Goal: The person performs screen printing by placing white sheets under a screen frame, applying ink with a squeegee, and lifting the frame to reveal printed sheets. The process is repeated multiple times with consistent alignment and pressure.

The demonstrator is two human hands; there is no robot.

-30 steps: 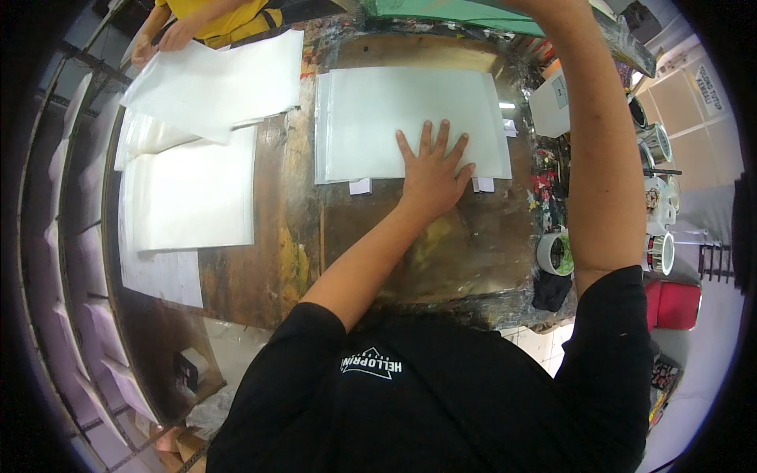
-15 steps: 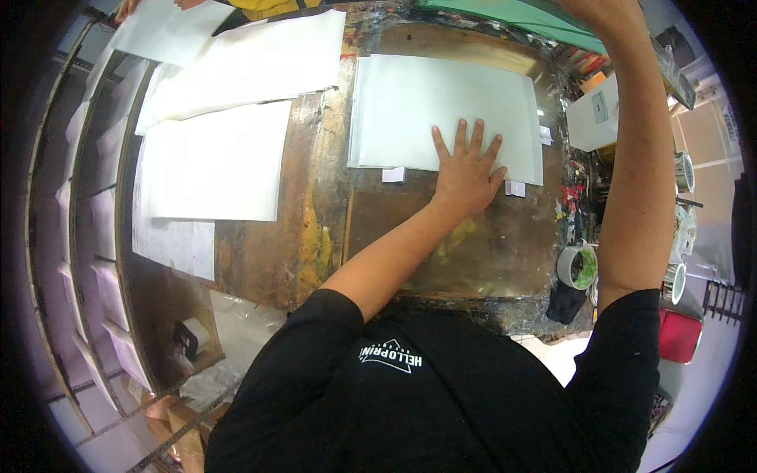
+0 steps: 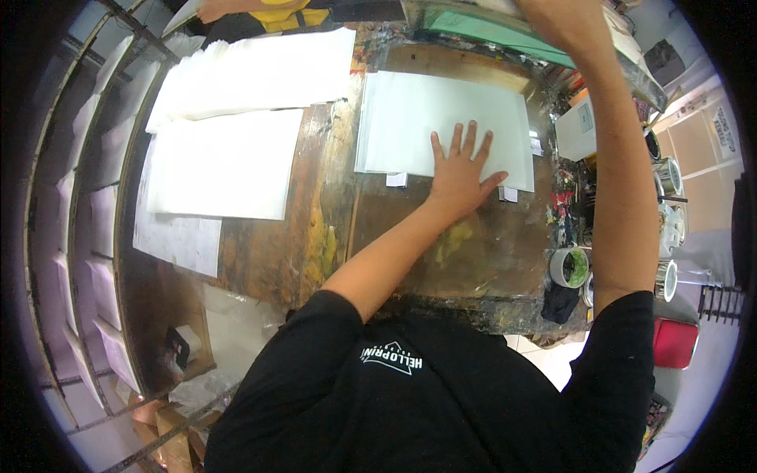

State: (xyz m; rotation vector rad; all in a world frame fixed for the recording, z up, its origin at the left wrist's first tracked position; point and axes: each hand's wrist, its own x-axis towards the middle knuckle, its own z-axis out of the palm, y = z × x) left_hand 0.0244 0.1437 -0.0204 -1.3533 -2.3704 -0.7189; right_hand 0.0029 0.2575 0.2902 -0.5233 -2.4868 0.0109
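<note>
My left hand lies flat with fingers spread on the near edge of a white sheet that rests on the stained wooden worktable. My right arm reaches up and away; my right hand grips the green-faced frame raised at the far edge of the table. Two small white tabs sit on the table at the sheet's near edge.
Stacks of white sheets cover the table's left part. Another person in a yellow top is at the far side. A tape roll, cans and a white box crowd the right. A red container stands lower right.
My left hand has stayed flat on the sheet. The view has shifted, so the table and sheets appear lower and further right in the picture. My right arm stays raised.
</note>
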